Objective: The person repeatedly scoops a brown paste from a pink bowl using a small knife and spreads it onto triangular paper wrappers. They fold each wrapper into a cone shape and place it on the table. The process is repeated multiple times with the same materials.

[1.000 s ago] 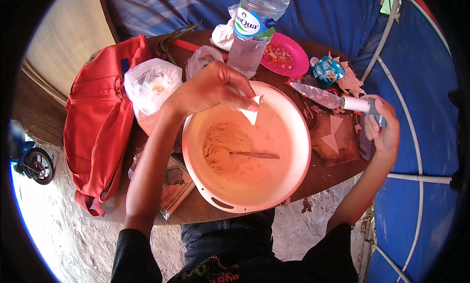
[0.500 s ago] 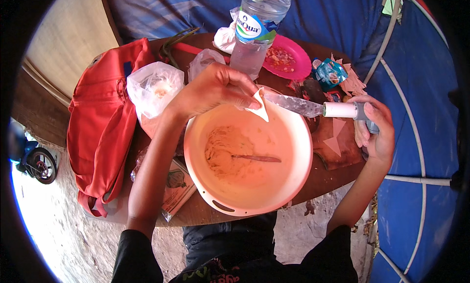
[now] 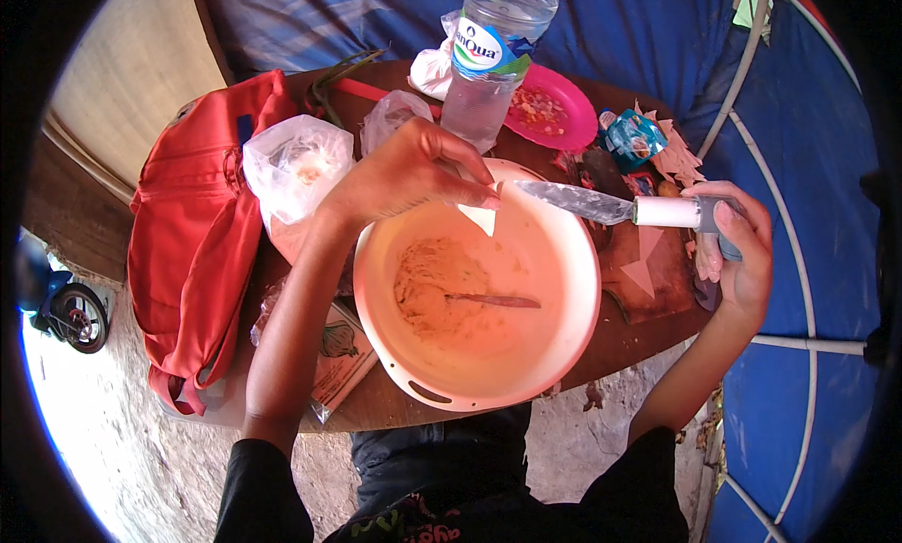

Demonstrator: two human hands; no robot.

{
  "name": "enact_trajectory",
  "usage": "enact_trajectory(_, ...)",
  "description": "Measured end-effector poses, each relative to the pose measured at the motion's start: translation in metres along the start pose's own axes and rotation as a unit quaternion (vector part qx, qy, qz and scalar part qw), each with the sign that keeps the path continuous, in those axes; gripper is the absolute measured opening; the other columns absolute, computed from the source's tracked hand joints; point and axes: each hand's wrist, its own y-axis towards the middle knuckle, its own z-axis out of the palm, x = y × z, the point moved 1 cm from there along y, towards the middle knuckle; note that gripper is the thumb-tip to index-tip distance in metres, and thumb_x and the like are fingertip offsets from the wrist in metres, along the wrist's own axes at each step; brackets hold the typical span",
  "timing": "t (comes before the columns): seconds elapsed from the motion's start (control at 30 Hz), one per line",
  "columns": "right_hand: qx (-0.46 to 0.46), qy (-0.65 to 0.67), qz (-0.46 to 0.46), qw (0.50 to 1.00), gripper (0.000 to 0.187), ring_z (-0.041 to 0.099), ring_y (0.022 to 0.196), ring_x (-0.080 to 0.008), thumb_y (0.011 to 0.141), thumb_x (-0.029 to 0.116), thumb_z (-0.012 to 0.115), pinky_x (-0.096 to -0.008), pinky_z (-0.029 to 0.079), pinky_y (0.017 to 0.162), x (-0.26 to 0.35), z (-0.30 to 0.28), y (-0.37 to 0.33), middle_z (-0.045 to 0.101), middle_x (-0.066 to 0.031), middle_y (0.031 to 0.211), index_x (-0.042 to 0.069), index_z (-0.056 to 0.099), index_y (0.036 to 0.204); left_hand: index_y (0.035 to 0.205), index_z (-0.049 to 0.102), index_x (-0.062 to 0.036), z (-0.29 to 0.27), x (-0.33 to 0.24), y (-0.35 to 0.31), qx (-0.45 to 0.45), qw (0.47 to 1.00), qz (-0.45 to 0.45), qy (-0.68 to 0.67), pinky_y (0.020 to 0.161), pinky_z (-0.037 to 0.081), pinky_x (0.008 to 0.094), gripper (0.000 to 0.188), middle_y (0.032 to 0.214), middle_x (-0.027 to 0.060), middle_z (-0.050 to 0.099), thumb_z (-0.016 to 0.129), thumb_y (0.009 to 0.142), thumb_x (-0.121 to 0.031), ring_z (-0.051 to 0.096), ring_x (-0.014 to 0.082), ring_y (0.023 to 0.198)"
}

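Observation:
My left hand [image 3: 413, 172] pinches a small white triangular sheet [image 3: 482, 216] between thumb and fingers above the large white basin [image 3: 590, 289]. My right hand [image 3: 749, 247] grips a knife [image 3: 587, 205] by its white and grey handle. Pale smears cover the blade, which points left with its tip just short of the sheet. Inside the basin, a lumpy pale mixture [image 3: 427, 285] lies to the left. A metal utensil [image 3: 498, 302] rests with one end in that mixture.
Beyond the basin stand a large water bottle [image 3: 493, 64] and a pink plate [image 3: 573, 116] with chopped bits. A red bag [image 3: 202, 224] and a plastic bag [image 3: 299, 167] lie left. Right are a wooden board [image 3: 648, 294] with triangular sheets, and a teal packet [image 3: 634, 137].
My right hand and the knife have shifted slightly right, so the tip has drawn away from the sheet. The sheet has moved a little left and now hangs lower.

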Motion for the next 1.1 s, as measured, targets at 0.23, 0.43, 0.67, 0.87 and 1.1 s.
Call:
enact_trajectory(0.23,-0.200,-0.030,0.101,0.974,0.033,0.041,0.041,-0.0066,0.093,0.028,0.060,-0.0222,0.031,0.039,-0.033,-0.029,-0.014,0.051,-0.0004,0.059,-0.002,0.067,0.104,0.085,0.075,-0.0012,-0.001,0.003,0.000,-0.041,0.997,0.000,-0.063,0.073,0.052,0.0225,0.010,0.083,0.0040,0.073,0.079,0.077,-0.003,0.066,0.0087,0.077)
enact_trajectory(0.43,-0.121,0.001,0.179,0.977,0.029,0.056,0.058,-0.0094,0.095,0.031,0.063,-0.0220,0.044,0.053,-0.119,0.009,-0.008,0.059,-0.0017,0.069,0.003,0.066,0.100,0.095,0.075,-0.0016,0.000,0.002,0.002,-0.090,0.988,-0.054,-0.113,0.072,0.052,0.0219,0.021,0.087,0.0030,0.072,0.076,0.084,-0.020,0.065,0.0081,0.078)
enact_trajectory(0.67,-0.072,-0.217,0.109,0.967,0.027,0.063,0.079,-0.0108,0.091,0.023,0.070,-0.0267,0.049,0.074,-0.165,0.034,-0.003,0.068,-0.0064,0.088,-0.002,0.066,0.100,0.098,0.074,-0.0014,0.000,0.000,0.000,-0.102,0.980,-0.077,-0.155,0.066,0.053,0.0216,0.021,0.089,0.0042,0.072,0.072,0.087,-0.019,0.067,0.0090,0.077)
enact_trajectory(0.87,-0.150,-0.227,0.055,0.961,0.023,0.063,0.089,-0.0099,0.091,0.016,0.069,-0.0245,0.049,0.079,-0.112,0.044,0.009,0.069,-0.0064,0.096,-0.002,0.068,0.105,0.095,0.074,-0.0023,0.001,-0.001,0.000,-0.092,0.978,-0.071,-0.173,0.066,0.051,0.0217,0.014,0.085,0.0033,0.071,0.071,0.086,-0.013,0.066,0.0088,0.074)
enact_trajectory(1.1,0.076,0.016,-0.041,0.996,0.017,0.064,0.097,-0.0114,0.089,0.007,0.069,-0.0266,0.051,0.087,-0.060,0.111,0.027,0.069,-0.0085,0.103,-0.005,0.067,0.102,0.095,0.073,-0.0004,0.014,-0.013,-0.001,-0.072,0.990,-0.015,-0.120,0.067,0.051,0.0217,0.015,0.086,0.0053,0.071,0.071,0.087,-0.012,0.066,0.0090,0.075)
